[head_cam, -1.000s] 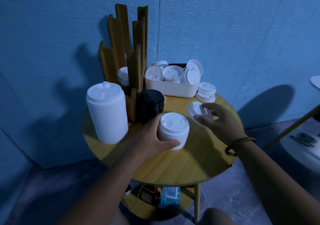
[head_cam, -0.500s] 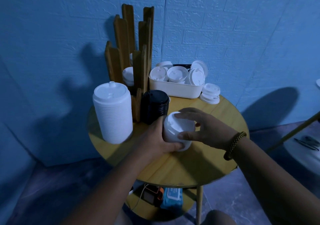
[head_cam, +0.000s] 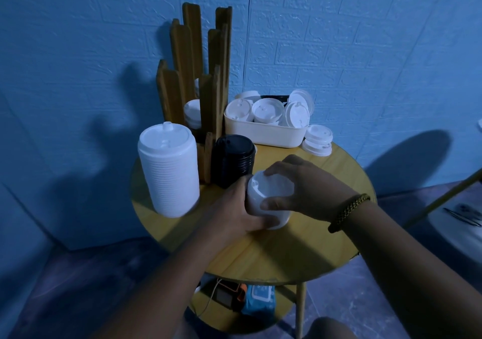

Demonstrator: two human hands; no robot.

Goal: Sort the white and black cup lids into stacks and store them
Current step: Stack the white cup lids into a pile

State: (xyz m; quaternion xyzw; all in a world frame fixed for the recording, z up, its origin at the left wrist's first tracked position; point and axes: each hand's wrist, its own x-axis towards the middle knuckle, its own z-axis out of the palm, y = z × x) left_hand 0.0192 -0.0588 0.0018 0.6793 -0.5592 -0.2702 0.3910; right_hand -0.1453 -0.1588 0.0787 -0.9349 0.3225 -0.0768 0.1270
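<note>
On the round yellow wooden table (head_cam: 287, 255), both hands are busy. The left hand (head_cam: 232, 208) wraps round the side of a short stack of white plastic cup lids (head_cam: 271, 192), and the right hand (head_cam: 313, 187) curls over its top, thumb pressed to the front. Just behind stands a stack of black lids (head_cam: 233, 161), with a tall white lid stack (head_cam: 168, 171) to its left. Loose white lids fill the cream rectangular bin (head_cam: 263, 136) at the back, beside the brown wooden slatted holder (head_cam: 193, 65).

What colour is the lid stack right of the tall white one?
Black lid stack, head view.
</note>
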